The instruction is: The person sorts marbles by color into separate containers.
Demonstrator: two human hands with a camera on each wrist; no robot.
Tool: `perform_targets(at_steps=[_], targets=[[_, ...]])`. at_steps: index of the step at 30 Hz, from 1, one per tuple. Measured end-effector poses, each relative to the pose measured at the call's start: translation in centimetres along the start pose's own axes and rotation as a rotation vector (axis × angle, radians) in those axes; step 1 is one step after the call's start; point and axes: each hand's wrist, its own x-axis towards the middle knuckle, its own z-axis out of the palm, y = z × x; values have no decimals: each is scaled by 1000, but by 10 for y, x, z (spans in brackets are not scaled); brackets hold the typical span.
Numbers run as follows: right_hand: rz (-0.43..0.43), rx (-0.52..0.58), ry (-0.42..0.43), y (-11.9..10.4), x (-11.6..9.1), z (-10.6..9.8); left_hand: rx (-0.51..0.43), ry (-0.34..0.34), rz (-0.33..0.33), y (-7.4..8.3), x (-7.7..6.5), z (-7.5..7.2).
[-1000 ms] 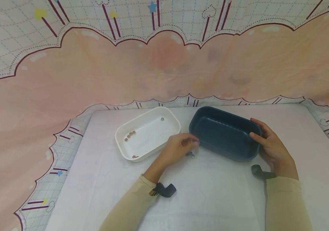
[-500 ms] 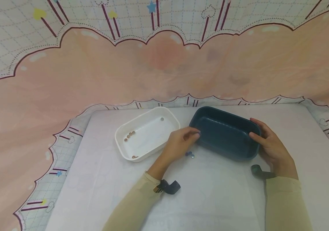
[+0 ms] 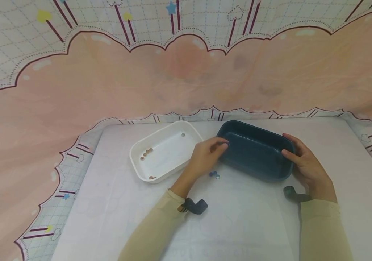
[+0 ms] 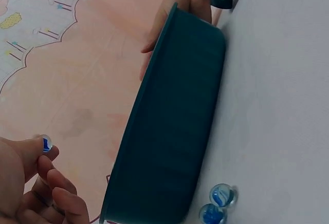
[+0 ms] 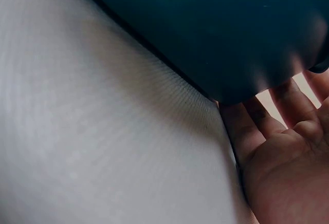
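My left hand (image 3: 205, 156) pinches a clear marble with a blue swirl (image 4: 47, 143) between thumb and fingertips, above the left end of a dark teal tub (image 3: 254, 154). At the tub's right end, my right hand (image 3: 313, 172) grips the wall, its thumb over the rim and its fingers along the outside. In the right wrist view, those fingers (image 5: 293, 100) lie against the outer wall. Several blue marbles (image 3: 214, 174) sit close together on the table just in front of the tub; two swirled glass marbles (image 4: 222, 195) show beside it in the left wrist view.
A white tub (image 3: 169, 152) stands left of the teal one, holding several brownish marbles (image 3: 147, 152) and one greenish marble (image 3: 183, 135). Both stand on a white-covered table (image 3: 244, 224). A patterned cloth (image 3: 186, 79) hangs behind.
My left hand has lifted the marble from the tub's near-left outer side up and right, over its left rim. My right hand keeps its grip, and the tub stays put.
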Motion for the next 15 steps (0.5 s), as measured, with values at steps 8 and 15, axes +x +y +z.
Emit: perform_targets(at_steps=[8, 15], targets=[[1, -8, 8, 0, 0, 1, 1, -1, -29, 1, 8, -1], [19, -25, 11, -2, -1, 2, 1, 1, -45, 1, 12, -1]])
